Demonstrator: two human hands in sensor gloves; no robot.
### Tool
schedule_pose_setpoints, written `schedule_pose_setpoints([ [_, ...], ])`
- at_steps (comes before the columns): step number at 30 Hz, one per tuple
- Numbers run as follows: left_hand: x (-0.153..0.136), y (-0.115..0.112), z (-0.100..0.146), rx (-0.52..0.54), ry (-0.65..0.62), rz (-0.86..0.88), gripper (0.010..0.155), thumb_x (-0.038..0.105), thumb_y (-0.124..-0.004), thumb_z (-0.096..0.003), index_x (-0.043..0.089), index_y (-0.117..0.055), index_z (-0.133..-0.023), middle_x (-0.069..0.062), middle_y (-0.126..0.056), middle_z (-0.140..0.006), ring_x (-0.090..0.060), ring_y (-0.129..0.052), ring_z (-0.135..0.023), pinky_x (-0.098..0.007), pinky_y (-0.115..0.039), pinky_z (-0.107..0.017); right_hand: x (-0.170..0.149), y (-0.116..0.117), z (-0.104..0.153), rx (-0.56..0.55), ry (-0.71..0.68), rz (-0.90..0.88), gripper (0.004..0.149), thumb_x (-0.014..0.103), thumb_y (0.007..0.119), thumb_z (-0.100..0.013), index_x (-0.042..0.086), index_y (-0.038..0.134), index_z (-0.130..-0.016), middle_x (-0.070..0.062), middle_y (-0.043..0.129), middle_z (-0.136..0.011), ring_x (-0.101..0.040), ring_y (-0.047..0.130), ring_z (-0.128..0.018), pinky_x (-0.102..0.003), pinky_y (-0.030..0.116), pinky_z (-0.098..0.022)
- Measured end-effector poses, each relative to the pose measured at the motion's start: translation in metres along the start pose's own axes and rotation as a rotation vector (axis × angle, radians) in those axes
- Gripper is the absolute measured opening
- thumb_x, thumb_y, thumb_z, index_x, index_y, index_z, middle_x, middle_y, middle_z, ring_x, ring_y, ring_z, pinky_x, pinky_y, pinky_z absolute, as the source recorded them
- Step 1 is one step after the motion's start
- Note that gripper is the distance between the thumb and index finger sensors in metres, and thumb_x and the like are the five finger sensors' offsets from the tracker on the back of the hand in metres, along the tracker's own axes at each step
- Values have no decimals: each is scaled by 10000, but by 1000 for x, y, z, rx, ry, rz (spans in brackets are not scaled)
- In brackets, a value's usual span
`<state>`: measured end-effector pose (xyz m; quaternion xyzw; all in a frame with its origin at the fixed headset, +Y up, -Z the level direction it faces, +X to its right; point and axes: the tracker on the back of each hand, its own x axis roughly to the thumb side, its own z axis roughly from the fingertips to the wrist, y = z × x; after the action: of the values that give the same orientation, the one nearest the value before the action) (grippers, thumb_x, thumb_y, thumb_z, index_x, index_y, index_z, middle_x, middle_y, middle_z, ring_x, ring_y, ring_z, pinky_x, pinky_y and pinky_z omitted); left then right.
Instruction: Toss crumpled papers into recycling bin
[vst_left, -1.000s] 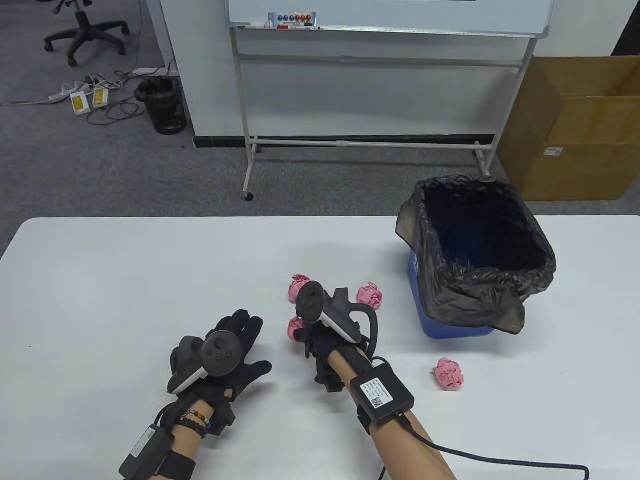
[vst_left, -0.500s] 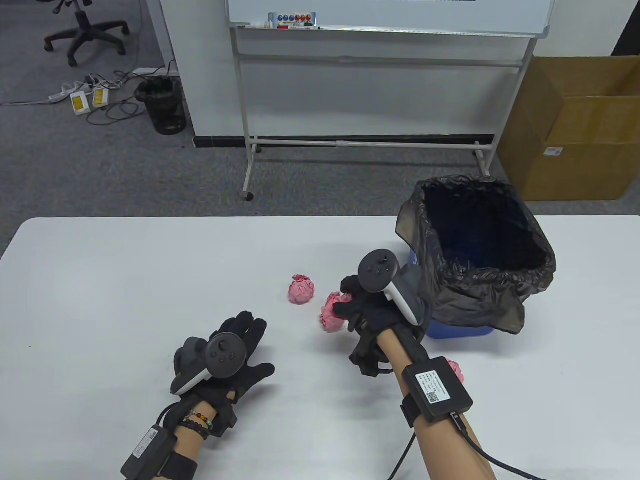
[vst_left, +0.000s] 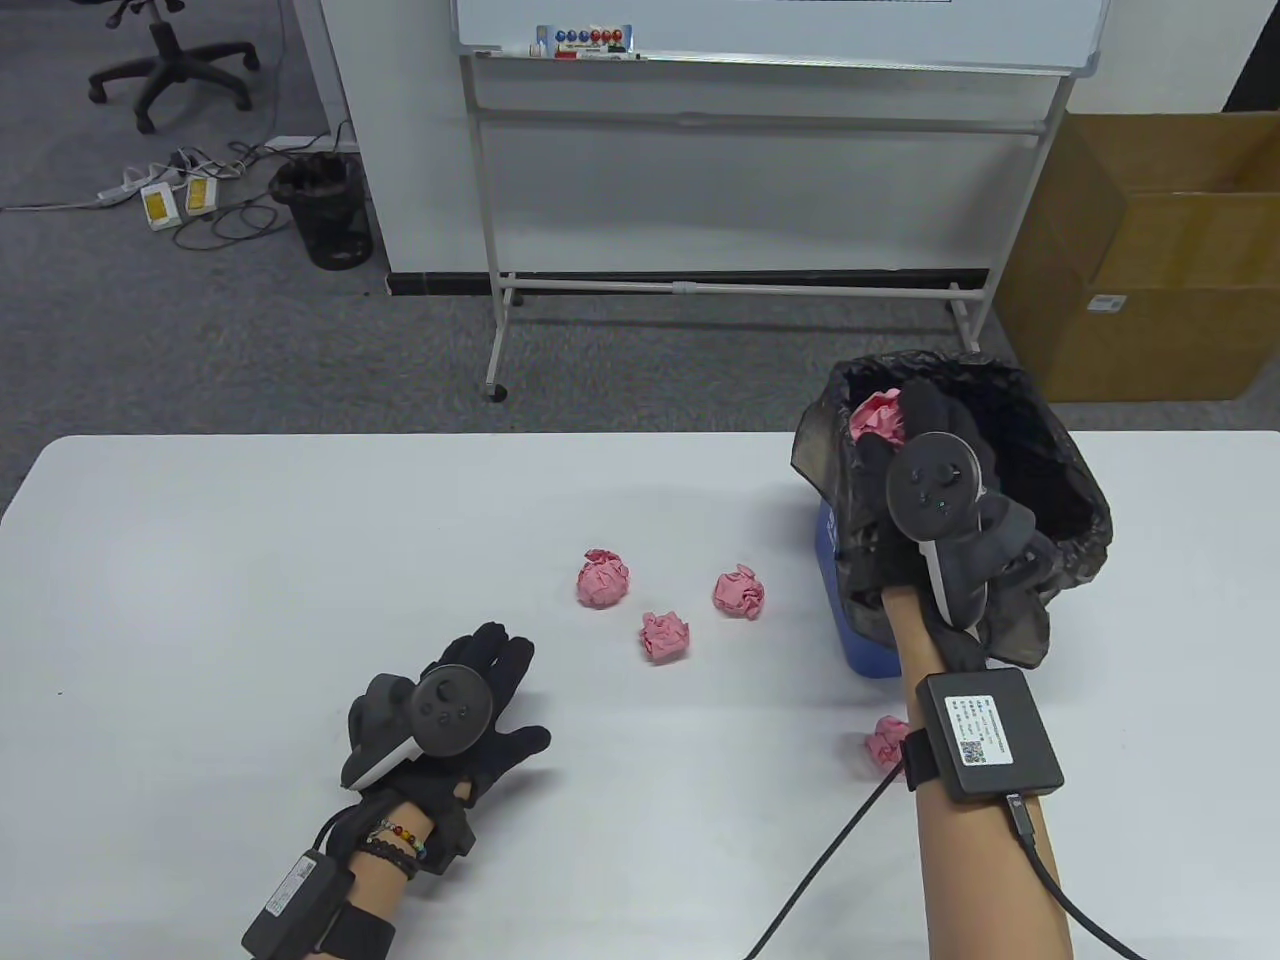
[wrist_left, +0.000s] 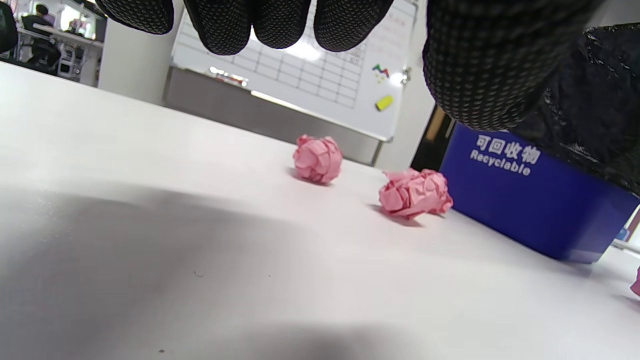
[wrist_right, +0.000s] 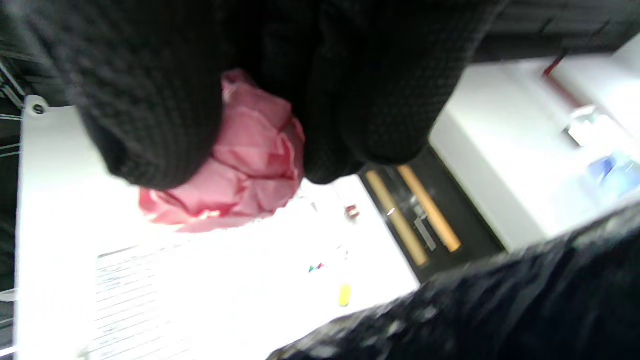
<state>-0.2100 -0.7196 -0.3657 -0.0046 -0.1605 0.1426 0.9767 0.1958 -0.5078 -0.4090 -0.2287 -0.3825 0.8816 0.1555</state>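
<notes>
From the table view, my right hand (vst_left: 925, 470) is up over the mouth of the recycling bin (vst_left: 870, 655), its grip closed around one pink crumpled paper (vst_left: 878, 413) that sits above the black liner (vst_left: 1060, 560) — not yet let go. I see no paper lying inside the bin, though most of its interior is dark. Four more balls wait on the surface (vst_left: 250, 560): three in a loose cluster near the middle (vst_left: 604, 579) (vst_left: 665, 637) (vst_left: 740, 592), and one beside the bin's base (vst_left: 885, 743), half hidden by my forearm. My left hand (vst_left: 445, 715) rests flat, fingers spread, holding nothing.

In the left wrist view, two of the balls (wrist_left: 318, 159) (wrist_left: 415, 193) lie ahead of my fingertips (wrist_left: 280, 22), the blue bin marked "Recyclable" just beyond.

The right wrist view is blurred, but the pink paper is plainly pinched between my gloved fingers (wrist_right: 145, 100).

I judge this the first drop — four to go.
</notes>
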Motion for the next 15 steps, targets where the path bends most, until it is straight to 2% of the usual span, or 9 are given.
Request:
schedule_pose_setpoints([
  [1,0,0,0,0,0,-1,883,562,-847,-413,190,-473,-1121,-175,-400,-1224,-467,-491,-1105,-680,-501,-739,-5,1,-4,12,28,21,687,419,978,-284,311,751,-924,20,865,-939,-243,1000,-786,-335,888,-526],
  [2,0,0,0,0,1,-3,883,563,-846,-412,193,-471,-1121,-176,-398,-1224,-469,-489,-1105,-679,-500,-740,-9,5,-6,64,52,65,790,461,968,-279,320,659,-992,6,740,-1050,-329,858,-933,-417,795,-631],
  [3,0,0,0,0,2,-3,883,564,-845,-414,194,-470,-1122,-176,-396,-1225,-472,-488,-1105,-679,-499,-740,-11,8,-8,126,61,107,914,539,944,-267,346,521,-1054,-14,537,-1157,-405,662,-1053,-501,663,-719],
  [4,0,0,0,-1,1,-2,883,564,-845,-414,193,-471,-1122,-173,-397,-1225,-476,-489,-1103,-679,-499,-740,-14,10,-8,195,68,169,972,610,902,-264,367,425,-1075,5,435,-1188,-413,549,-1103,-530,584,-759],
  [7,0,0,0,-3,0,-4,882,565,-845,-412,195,-471,-1121,-175,-395,-1225,-476,-486,-1104,-680,-497,-740,-15,13,-6,228,46,108,992,640,889,-254,367,412,-1080,2,415,-1197,-409,506,-1120,-548,547,-768],
  [10,1,-1,0,-6,-1,-5,882,565,-844,-414,195,-471,-1122,-174,-395,-1226,-481,-484,-1103,-682,-495,-740,-11,16,-3,243,20,119,984,653,880,-255,365,428,-1080,-1,416,-1198,-402,500,-1122,-551,541,-769],
  [15,1,0,0,-4,-2,-8,883,565,-845,-413,194,-471,-1122,-174,-395,-1226,-482,-483,-1103,-682,-497,-739,11,22,12,260,-84,113,964,647,877,-260,355,457,-1077,4,453,-1189,-354,522,-1123,-537,556,-765],
])
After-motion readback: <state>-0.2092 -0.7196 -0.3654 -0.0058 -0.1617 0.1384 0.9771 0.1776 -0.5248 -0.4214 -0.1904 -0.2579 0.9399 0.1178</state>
